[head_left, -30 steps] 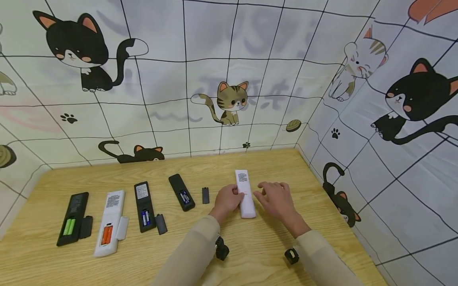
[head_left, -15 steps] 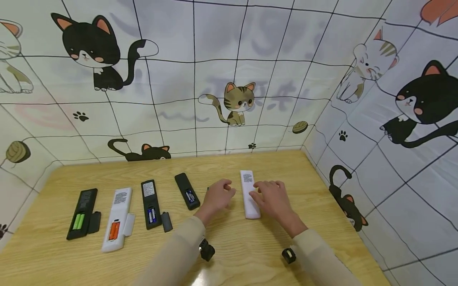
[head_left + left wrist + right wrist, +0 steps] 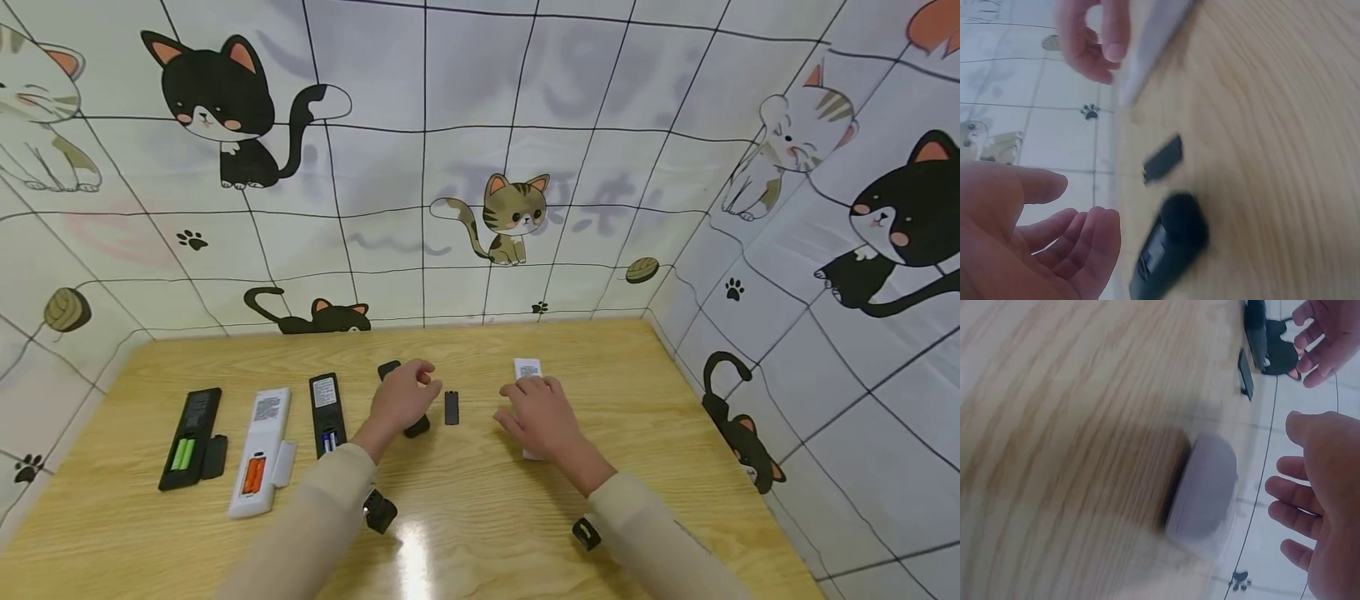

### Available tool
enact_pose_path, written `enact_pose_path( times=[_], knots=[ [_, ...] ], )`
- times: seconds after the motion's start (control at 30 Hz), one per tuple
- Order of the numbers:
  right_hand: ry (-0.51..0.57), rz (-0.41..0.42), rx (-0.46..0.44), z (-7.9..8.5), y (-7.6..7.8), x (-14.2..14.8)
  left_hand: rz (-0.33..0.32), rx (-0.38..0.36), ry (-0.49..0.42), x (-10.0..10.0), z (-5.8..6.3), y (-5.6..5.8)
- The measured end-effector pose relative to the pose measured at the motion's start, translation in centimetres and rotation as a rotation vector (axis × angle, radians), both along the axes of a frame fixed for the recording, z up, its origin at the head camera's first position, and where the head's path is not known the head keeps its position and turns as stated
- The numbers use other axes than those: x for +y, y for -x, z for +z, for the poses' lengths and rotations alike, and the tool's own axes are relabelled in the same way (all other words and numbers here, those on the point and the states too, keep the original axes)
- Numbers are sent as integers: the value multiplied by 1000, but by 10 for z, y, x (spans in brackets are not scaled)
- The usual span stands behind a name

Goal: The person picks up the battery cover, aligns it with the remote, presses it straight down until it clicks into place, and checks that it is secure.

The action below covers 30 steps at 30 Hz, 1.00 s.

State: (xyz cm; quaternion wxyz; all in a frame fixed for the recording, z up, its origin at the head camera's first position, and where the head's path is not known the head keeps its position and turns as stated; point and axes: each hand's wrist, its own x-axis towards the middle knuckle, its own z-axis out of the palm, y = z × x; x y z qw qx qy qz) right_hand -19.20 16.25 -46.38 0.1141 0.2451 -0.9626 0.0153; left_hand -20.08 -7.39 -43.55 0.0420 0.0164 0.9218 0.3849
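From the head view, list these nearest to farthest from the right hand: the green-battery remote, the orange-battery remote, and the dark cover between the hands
1. Dark cover: left of the right hand.
2. Orange-battery remote: beyond the left hand.
3. Green-battery remote: leftmost.

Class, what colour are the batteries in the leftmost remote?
The batteries are green, clearest in the head view.

Head — above, facing forward and down over my table point(image 3: 480, 517) | left, right wrist — close, low, tipped sideways | shared by both: my left hand point(image 3: 402, 396), right hand point(image 3: 542, 417), white remote point(image 3: 1207, 487)
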Motion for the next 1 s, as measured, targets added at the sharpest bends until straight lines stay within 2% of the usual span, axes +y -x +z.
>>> enact_pose_path(
  times=[0.2,0.37,0.5,0.7,0.87,1.0],
  knots=[
    [-29,98,47,-3,2,-21,35,-29,27,-21,-8,-1],
    [-70,105,42,-7,7,-36,69,-19,43,-34,-9,2],
    [-87,99,32,-10,13,-46,100,-58,50,-43,-8,4],
    [-119,84,-1,-15,23,-57,143,-162,78,-46,-12,9],
    [-144,58,-52,-18,29,-64,171,-178,146,-40,-16,12],
    [-139,41,-71,-19,32,-67,215,-162,190,-36,-20,15]
  ],
)
